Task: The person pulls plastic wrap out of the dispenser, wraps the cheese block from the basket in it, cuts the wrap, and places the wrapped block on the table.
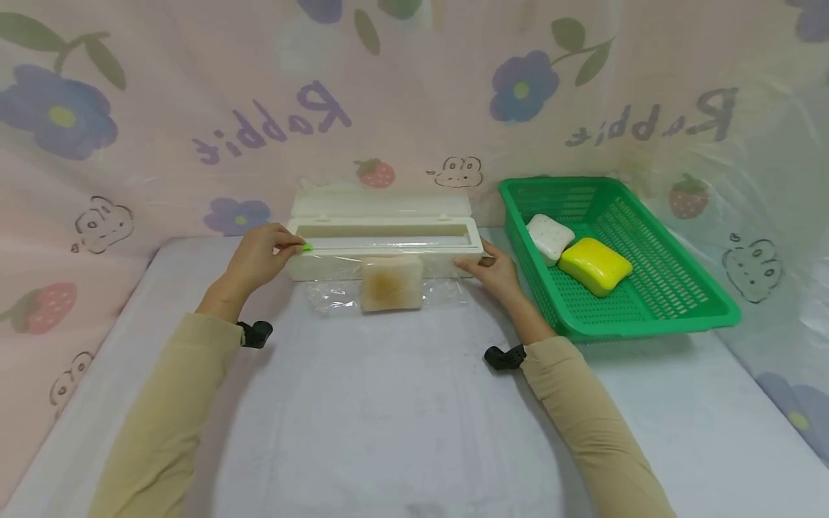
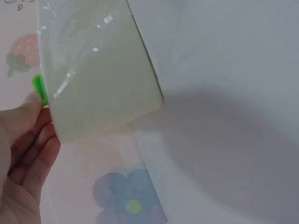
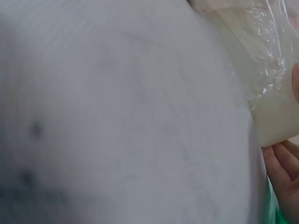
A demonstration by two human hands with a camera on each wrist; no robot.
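A white cling film dispenser [image 1: 299, 269] with its lid [image 1: 382, 203] raised lies across the table. At its left end my left hand [image 1: 259, 253] pinches the small green cutter slider [image 1: 307, 247] between thumb and finger; the left wrist view shows this slider [image 2: 39, 88] at the box's edge. My right hand [image 1: 497, 273] grips the right end, thumb on the front and fingers around the end. Clear film [image 1: 337, 295] hangs from the front edge and overlaps a thick slice of toast [image 1: 392, 286], white with a browned middle, in front of the box.
A green plastic basket [image 1: 648, 329] stands to the right, close to my right hand. In it lie a white speckled block [image 1: 550, 237] and a yellow block [image 1: 596, 266]. A printed curtain [image 1: 414, 86] rises behind the white table [image 1: 388, 417].
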